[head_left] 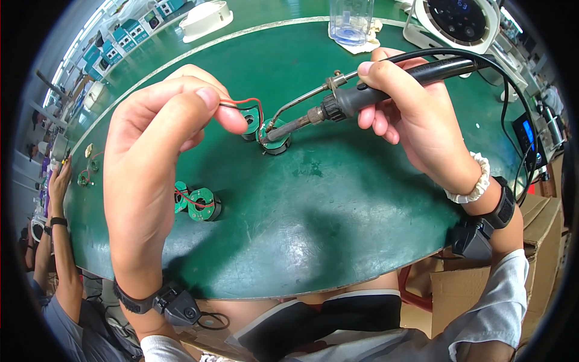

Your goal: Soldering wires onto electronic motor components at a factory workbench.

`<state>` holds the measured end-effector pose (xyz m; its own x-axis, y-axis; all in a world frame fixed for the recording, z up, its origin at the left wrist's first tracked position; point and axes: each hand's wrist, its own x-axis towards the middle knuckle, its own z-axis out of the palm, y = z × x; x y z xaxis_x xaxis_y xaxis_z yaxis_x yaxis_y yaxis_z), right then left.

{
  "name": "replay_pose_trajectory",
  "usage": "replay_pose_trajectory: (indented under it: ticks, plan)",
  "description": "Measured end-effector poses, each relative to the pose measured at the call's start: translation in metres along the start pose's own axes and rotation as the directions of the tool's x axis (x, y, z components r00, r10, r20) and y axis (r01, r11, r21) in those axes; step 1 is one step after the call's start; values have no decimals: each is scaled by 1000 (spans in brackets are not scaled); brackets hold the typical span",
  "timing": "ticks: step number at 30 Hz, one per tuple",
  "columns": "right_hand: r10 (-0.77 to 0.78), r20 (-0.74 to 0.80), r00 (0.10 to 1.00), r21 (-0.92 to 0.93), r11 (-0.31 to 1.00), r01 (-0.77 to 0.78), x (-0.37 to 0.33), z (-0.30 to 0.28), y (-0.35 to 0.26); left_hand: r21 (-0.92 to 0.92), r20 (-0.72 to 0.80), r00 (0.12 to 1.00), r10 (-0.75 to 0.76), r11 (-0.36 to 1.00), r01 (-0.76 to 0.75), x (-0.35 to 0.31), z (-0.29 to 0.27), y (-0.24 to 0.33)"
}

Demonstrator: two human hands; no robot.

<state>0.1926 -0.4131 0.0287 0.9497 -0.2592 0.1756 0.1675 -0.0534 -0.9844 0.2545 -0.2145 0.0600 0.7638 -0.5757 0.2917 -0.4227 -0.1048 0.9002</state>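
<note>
My left hand (160,117) pinches a red and a black wire (244,101) between thumb and fingers. The wires run down to a round green circuit board (277,142) on a dark cylindrical part, lying on the green work surface. In my right hand (416,102) is a black soldering iron (347,101) with a thin metal feed tube alongside it. Its tip touches or sits just over that board, near the wire ends; the exact contact is too small to tell. A second green ring-shaped board (249,123) is partly behind my left fingertips.
Two more wired round boards (204,204) lie near my left forearm. A clear plastic container (350,24) stands on a cloth at the back, beside a white device with a round dark panel (461,18). At the left, a co-worker's arm (60,229) reaches the table edge. Cardboard boxes (476,289) stand lower right.
</note>
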Motion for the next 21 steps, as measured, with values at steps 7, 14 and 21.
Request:
replay_pose_trajectory:
  ticks: [7,14,21]
  plan:
    - [17,-18,1000,-8,1000,-17,0,1,-3,14,-6,1000,0,1000,0,-1,0,1]
    - [25,-10,1000,20,999,-25,2,1,1,28,-15,1000,-12,1000,12,0,0,0]
    - [-7,43,999,8,1000,7,-7,0,-15,76,-109,992,69,995,-60,-8,-1,10]
